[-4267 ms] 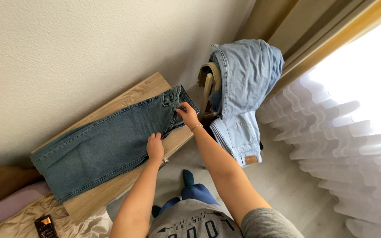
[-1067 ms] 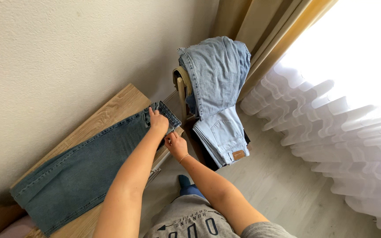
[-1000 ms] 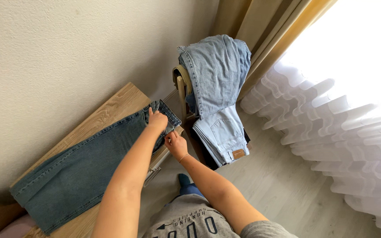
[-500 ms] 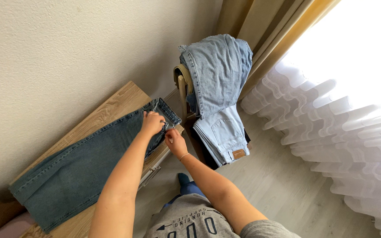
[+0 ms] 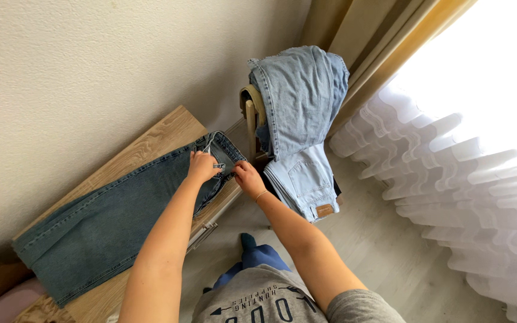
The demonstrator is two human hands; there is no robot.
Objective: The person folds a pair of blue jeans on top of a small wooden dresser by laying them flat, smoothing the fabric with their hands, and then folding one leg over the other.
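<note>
Both our hands pinch the waistband: left hand (image 5: 201,167) and right hand (image 5: 248,178) grip the dark jeans (image 5: 115,212), lying flat on the wooden surface (image 5: 151,143) at ten o'clock. Denim looks heavy, floppy; take hold at the waistband.

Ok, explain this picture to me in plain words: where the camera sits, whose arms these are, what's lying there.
There is no machine here. The camera sits on a person's head and looks down, so the two bare arms are that person's own. The left hand and the right hand both pinch the waistband end of a pair of dark blue jeans, spread flat along a wooden table by the wall. Beside it, lighter blue jeans hang piled over a wooden chair. On the right is a white pleated curtain in bright window light.
</note>
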